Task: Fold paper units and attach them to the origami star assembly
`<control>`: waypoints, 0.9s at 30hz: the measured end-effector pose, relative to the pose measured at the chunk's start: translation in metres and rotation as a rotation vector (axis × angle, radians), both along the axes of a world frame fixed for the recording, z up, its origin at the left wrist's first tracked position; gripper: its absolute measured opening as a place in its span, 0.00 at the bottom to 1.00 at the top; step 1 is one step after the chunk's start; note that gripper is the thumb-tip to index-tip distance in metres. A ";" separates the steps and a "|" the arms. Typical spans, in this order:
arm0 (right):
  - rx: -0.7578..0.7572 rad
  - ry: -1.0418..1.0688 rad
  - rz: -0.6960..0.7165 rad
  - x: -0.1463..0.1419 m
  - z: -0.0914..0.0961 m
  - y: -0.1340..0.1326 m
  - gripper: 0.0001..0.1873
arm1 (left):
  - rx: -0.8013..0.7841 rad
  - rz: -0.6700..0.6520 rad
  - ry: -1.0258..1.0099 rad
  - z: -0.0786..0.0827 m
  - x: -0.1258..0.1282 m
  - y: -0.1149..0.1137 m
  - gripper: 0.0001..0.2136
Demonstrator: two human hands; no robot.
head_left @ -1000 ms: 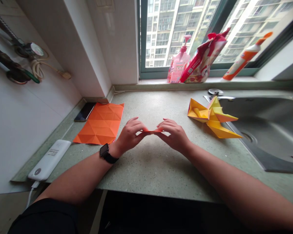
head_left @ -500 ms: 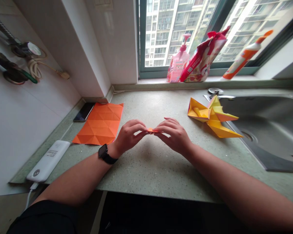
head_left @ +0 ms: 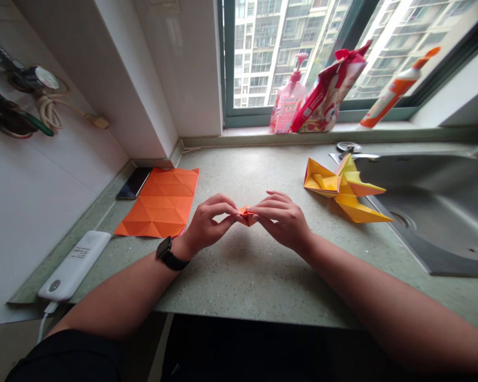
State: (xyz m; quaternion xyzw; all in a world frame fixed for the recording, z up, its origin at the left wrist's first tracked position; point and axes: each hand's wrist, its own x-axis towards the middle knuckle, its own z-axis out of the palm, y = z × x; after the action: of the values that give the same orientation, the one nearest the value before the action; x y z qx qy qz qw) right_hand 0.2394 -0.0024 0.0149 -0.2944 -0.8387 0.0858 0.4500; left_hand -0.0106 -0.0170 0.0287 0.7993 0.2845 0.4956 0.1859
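Observation:
Between my two hands is a small folded orange paper piece (head_left: 247, 216), held above the counter. My left hand (head_left: 212, 218) pinches its left end between thumb and fingers. At its right end my right hand (head_left: 281, 216) grips it the same way, with some fingers stretched out above. The fingertips hide both ends of the piece. Left of my left hand lies a creased orange paper sheet (head_left: 159, 202), flat on the counter. To the right of my right hand sits a yellow and orange folded paper model (head_left: 344, 188) with several points, close to the sink.
A dark phone (head_left: 134, 183) and a white power bank (head_left: 75, 264) with a cable lie along the left edge. The steel sink (head_left: 442, 212) is at the right. On the windowsill stand a pink pump bottle (head_left: 287, 106), a red bag (head_left: 330, 95) and an orange-white bottle (head_left: 394, 95).
The folded paper piece has tilted and opened out, so more of its faces show between my fingers. Both hands keep their grip and have barely moved.

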 end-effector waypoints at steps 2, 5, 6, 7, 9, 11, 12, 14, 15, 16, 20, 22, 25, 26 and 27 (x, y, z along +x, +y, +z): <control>0.013 0.031 0.008 0.000 0.000 0.000 0.10 | -0.016 0.002 -0.024 0.001 0.000 0.001 0.04; 0.024 0.106 0.002 0.000 0.001 0.001 0.08 | -0.033 0.029 -0.053 0.000 -0.001 0.002 0.03; 0.024 0.139 -0.009 0.000 0.002 0.001 0.08 | -0.040 0.046 -0.060 -0.001 -0.001 0.003 0.03; 0.021 0.175 -0.025 0.000 0.003 0.001 0.07 | -0.047 0.066 -0.070 -0.002 -0.001 0.003 0.03; -0.002 0.234 -0.068 0.001 0.005 0.001 0.07 | -0.068 0.102 -0.095 -0.004 -0.002 0.005 0.04; -0.044 0.273 -0.113 0.002 0.008 0.002 0.07 | -0.094 0.128 -0.121 -0.007 -0.003 0.008 0.06; -0.066 0.291 -0.134 0.002 0.008 0.003 0.07 | -0.108 0.140 -0.134 -0.009 -0.004 0.009 0.06; -0.101 0.332 -0.163 0.003 0.008 0.005 0.07 | -0.135 0.160 -0.163 -0.012 -0.006 0.012 0.07; -0.113 0.364 -0.173 0.004 0.007 0.007 0.07 | -0.146 0.167 -0.181 -0.013 -0.007 0.014 0.07; -0.124 0.401 -0.182 0.005 0.005 0.010 0.06 | -0.156 0.171 -0.198 -0.015 -0.008 0.015 0.08; -0.190 0.535 -0.196 0.009 -0.006 0.023 0.05 | -0.192 0.174 -0.243 -0.018 -0.012 0.021 0.08; -0.235 0.570 -0.193 0.012 -0.011 0.029 0.06 | -0.204 0.168 -0.249 -0.018 -0.014 0.022 0.08; -0.277 0.608 -0.194 0.015 -0.016 0.037 0.07 | -0.209 0.173 -0.248 -0.018 -0.015 0.024 0.07; -0.288 0.623 -0.196 0.016 -0.017 0.038 0.07 | -0.210 0.181 -0.245 -0.018 -0.015 0.024 0.07; -0.302 0.642 -0.195 0.017 -0.018 0.040 0.07 | -0.212 0.191 -0.242 -0.019 -0.016 0.025 0.06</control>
State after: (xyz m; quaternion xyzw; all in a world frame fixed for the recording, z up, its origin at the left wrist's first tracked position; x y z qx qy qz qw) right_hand 0.2559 0.0373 -0.0028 -0.3943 -0.6007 0.2532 0.6478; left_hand -0.0261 0.0082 0.0097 0.6793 0.3852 0.5707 0.2539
